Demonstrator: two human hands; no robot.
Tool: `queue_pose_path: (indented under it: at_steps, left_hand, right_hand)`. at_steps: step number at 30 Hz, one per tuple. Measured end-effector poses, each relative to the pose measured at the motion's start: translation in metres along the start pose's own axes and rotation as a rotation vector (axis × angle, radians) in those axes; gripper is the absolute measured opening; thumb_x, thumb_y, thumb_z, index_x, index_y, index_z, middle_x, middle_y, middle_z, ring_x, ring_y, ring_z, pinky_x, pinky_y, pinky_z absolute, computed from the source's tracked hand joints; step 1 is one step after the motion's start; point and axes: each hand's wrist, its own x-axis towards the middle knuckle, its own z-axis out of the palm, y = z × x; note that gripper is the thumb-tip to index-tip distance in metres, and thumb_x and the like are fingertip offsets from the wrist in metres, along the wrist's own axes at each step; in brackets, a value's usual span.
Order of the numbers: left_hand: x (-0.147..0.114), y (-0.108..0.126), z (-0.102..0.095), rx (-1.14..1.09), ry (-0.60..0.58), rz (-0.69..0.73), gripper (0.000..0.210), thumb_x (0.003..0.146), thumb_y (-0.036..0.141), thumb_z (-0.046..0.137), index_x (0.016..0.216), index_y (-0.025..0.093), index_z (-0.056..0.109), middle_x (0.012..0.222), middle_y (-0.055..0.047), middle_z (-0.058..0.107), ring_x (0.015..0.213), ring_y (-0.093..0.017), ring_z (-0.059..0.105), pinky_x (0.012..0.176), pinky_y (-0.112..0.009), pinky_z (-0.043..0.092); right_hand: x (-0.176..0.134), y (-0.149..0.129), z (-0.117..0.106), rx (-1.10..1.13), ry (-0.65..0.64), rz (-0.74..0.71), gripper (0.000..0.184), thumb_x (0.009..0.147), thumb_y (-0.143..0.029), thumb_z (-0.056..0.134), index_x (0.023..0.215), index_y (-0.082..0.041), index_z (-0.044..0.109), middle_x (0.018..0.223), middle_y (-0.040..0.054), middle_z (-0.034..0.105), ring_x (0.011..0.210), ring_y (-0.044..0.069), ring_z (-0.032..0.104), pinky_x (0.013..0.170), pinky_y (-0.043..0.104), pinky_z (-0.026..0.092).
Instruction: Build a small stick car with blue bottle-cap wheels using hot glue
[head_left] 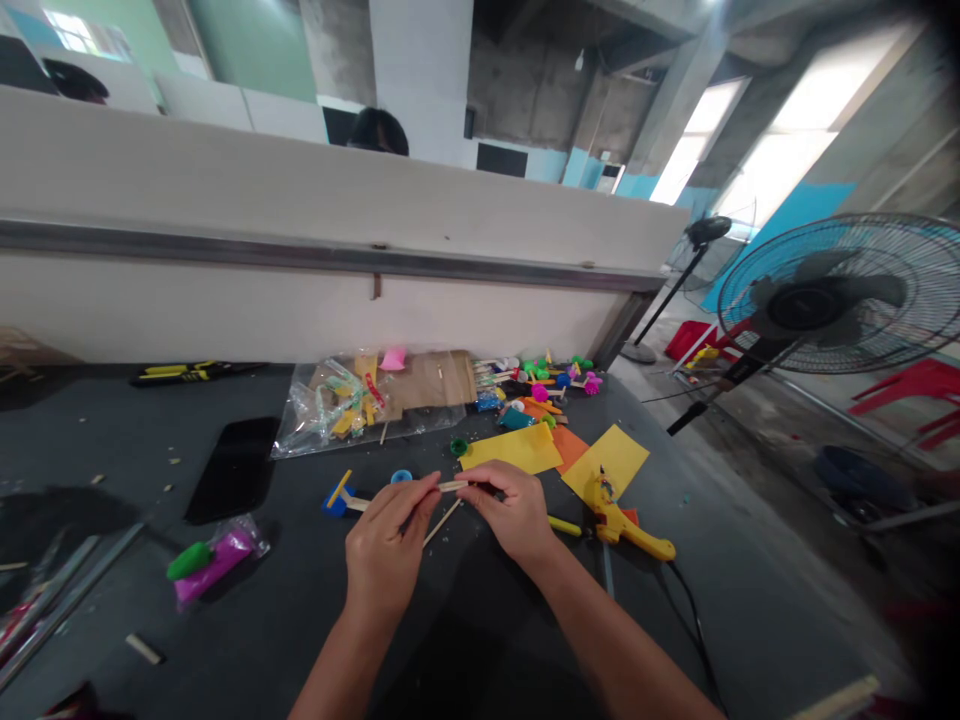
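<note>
Between the fingertips of my left hand (386,540) and my right hand (516,515), a short pale wooden stick (452,486) is pinched, one end in each hand, a little above the dark table. A thin stick (442,523) lies beneath it. Left of my left hand sits a blue piece with a yellow stick (341,497) on it. A blue bottle cap (402,477) and a green bottle cap (459,446) are just beyond my hands. To the right, a yellow glue gun (634,533) rests partly on yellow paper (621,462).
A clear plastic bag (304,425) of craft pieces lies at the back, beside a pile of colourful small parts (536,375). On the left are a black phone (234,470), wrapped clay (217,565) and yellow-handled pliers (176,374). A white partition (300,310) borders the table; a fan (810,300) stands right.
</note>
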Motion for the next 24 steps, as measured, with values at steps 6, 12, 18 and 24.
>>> queue_pose_path:
  at_steps: [6, 12, 18, 24]
  left_hand:
    - [0.0009, 0.0014, -0.0017, -0.004, 0.01, 0.039, 0.012, 0.082, 0.02, 0.061, 0.09, 0.022, 0.07, 0.081, -0.001, 0.071, 0.075, -0.014, 0.067, 0.071, -0.026, 0.054]
    - [0.001, 0.0023, -0.0031, 0.001, 0.024, 0.041, 0.011, 0.082, 0.019, 0.061, 0.088, 0.022, 0.069, 0.08, 0.0, 0.072, 0.074, -0.013, 0.066, 0.07, -0.025, 0.054]
    - [0.0012, 0.0019, -0.0027, 0.004, 0.016, 0.021, 0.01, 0.082, 0.02, 0.061, 0.087, 0.022, 0.069, 0.08, 0.0, 0.072, 0.074, -0.013, 0.066, 0.071, -0.024, 0.053]
    - [0.0006, 0.0036, -0.002, 0.004, 0.015, 0.018, 0.011, 0.083, 0.021, 0.06, 0.088, 0.022, 0.07, 0.08, -0.001, 0.072, 0.073, -0.013, 0.067, 0.07, -0.025, 0.054]
  right_hand:
    - [-0.0007, -0.0016, -0.0002, 0.042, -0.008, 0.025, 0.008, 0.077, -0.023, 0.068, 0.083, -0.022, 0.073, 0.076, 0.003, 0.071, 0.069, 0.015, 0.064, 0.064, 0.024, 0.049]
    - [-0.0017, -0.0051, 0.0001, 0.023, -0.017, 0.043, 0.01, 0.076, -0.022, 0.068, 0.085, -0.023, 0.073, 0.074, 0.0022, 0.07, 0.065, 0.014, 0.062, 0.06, 0.024, 0.049]
    - [-0.0019, -0.0071, -0.0007, -0.001, -0.01, 0.027, 0.012, 0.076, -0.019, 0.067, 0.086, -0.023, 0.073, 0.076, 0.002, 0.07, 0.066, 0.014, 0.062, 0.061, 0.023, 0.05]
    - [-0.0022, -0.0055, -0.0005, -0.037, 0.01, -0.006, 0.008, 0.077, -0.018, 0.067, 0.083, -0.021, 0.072, 0.075, 0.0027, 0.071, 0.069, 0.015, 0.064, 0.064, 0.024, 0.05]
